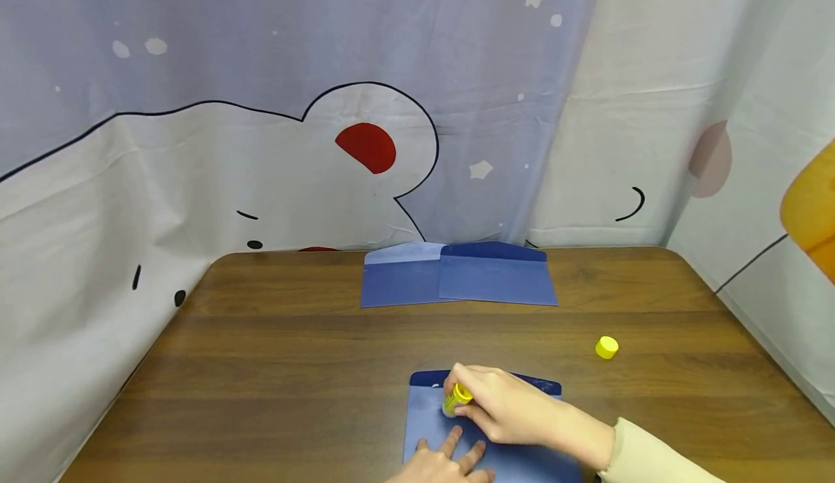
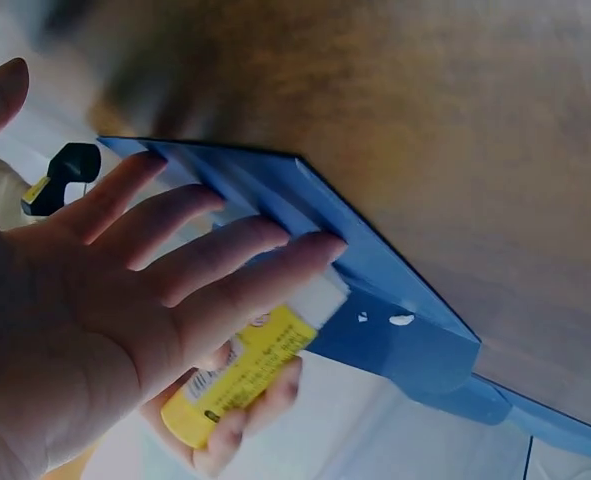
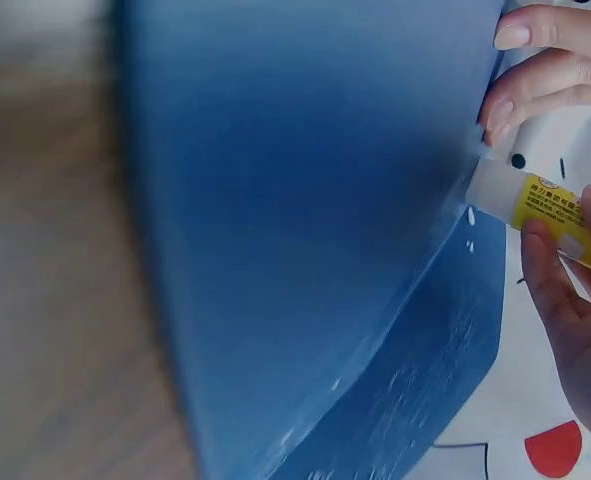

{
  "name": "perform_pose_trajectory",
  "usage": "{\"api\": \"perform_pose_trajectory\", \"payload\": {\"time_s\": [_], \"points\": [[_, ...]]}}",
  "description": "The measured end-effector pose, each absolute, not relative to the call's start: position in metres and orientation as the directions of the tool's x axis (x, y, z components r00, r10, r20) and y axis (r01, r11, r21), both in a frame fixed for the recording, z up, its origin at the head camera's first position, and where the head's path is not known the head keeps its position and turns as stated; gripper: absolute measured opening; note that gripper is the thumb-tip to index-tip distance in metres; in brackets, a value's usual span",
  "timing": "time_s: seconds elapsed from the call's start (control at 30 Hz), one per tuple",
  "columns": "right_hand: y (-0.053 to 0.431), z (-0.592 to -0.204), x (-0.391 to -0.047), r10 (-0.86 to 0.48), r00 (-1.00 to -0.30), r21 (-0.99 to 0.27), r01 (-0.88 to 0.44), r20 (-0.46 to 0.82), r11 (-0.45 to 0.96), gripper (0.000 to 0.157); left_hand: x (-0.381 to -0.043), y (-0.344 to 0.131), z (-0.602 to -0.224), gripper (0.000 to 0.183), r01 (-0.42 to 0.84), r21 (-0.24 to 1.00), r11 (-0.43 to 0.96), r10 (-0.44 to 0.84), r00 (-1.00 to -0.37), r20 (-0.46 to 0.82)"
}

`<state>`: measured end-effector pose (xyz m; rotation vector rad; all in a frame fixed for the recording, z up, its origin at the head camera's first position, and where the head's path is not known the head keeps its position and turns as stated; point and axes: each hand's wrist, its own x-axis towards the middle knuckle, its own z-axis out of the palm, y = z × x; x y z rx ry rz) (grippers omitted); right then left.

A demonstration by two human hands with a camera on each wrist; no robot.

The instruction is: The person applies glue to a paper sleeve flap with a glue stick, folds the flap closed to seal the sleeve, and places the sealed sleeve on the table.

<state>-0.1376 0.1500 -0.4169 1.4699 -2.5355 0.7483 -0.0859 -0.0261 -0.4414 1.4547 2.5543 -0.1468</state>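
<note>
A blue envelope lies at the table's near edge, its darker flap folded open at the far side. My right hand grips a yellow and white glue stick, tilted with its white end down by the flap's fold. White glue smears show along the flap in the right wrist view, and small white bits in the left wrist view. My left hand rests on the envelope's body with fingers spread straight, just nearer than the glue stick.
A yellow cap stands on the wooden table to the right. Two more blue envelopes overlap at the table's back edge. A printed curtain hangs behind and along the sides.
</note>
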Motion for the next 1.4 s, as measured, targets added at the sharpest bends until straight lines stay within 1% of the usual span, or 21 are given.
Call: {"api": "perform_pose_trajectory", "payload": {"time_s": [0.13, 0.2, 0.37, 0.43, 0.57, 0.7, 0.8, 0.9, 1.07, 1.27, 1.4], "points": [[0.163, -0.413, -0.132, -0.761, -0.563, -0.362, -0.816, 0.323, 0.450, 0.024, -0.083, -0.026, -0.444, 0.044, 0.849, 0.005, 0.528, 0.830, -0.515, -0.211], [0.171, -0.412, -0.130, -0.750, -0.574, -0.364, -0.810, 0.327, 0.461, 0.025, -0.084, -0.026, -0.444, 0.044, 0.846, 0.034, 0.533, 0.829, -0.513, -0.220], [0.193, -0.411, -0.129, -0.729, -0.594, -0.362, -0.799, 0.340, 0.481, 0.027, -0.088, -0.027, -0.441, 0.046, 0.831, 0.121, 0.543, 0.820, -0.494, -0.287], [0.198, -0.411, -0.130, -0.717, -0.603, -0.360, -0.793, 0.350, 0.492, 0.027, -0.088, -0.027, -0.440, 0.046, 0.828, 0.122, 0.548, 0.816, -0.497, -0.294], [0.196, -0.414, -0.131, -0.696, -0.605, -0.356, -0.794, 0.388, 0.492, 0.026, -0.088, -0.027, -0.438, 0.045, 0.830, 0.104, 0.548, 0.817, -0.505, -0.278], [0.184, -0.418, -0.131, -0.700, -0.581, -0.350, -0.812, 0.416, 0.466, 0.025, -0.087, -0.028, -0.438, 0.044, 0.844, 0.061, 0.533, 0.829, -0.507, -0.236], [0.176, -0.419, -0.132, -0.703, -0.576, -0.356, -0.815, 0.416, 0.457, 0.024, -0.086, -0.028, -0.438, 0.043, 0.851, 0.031, 0.524, 0.837, -0.508, -0.202], [0.176, -0.419, -0.130, -0.696, -0.586, -0.358, -0.808, 0.415, 0.468, 0.024, -0.084, -0.028, -0.439, 0.042, 0.857, 0.023, 0.514, 0.847, -0.503, -0.172], [0.194, -0.417, -0.125, -0.660, -0.624, -0.352, -0.781, 0.418, 0.516, 0.025, -0.084, -0.028, -0.441, 0.041, 0.868, 0.018, 0.496, 0.862, -0.489, -0.134], [0.223, -0.417, -0.116, -0.604, -0.679, -0.359, -0.734, 0.417, 0.577, 0.029, -0.087, -0.027, -0.440, 0.042, 0.859, 0.104, 0.501, 0.858, -0.477, -0.188], [0.241, -0.418, -0.110, -0.573, -0.688, -0.338, -0.722, 0.446, 0.604, 0.033, -0.088, -0.027, -0.439, 0.042, 0.855, 0.132, 0.501, 0.857, -0.468, -0.218]]}}
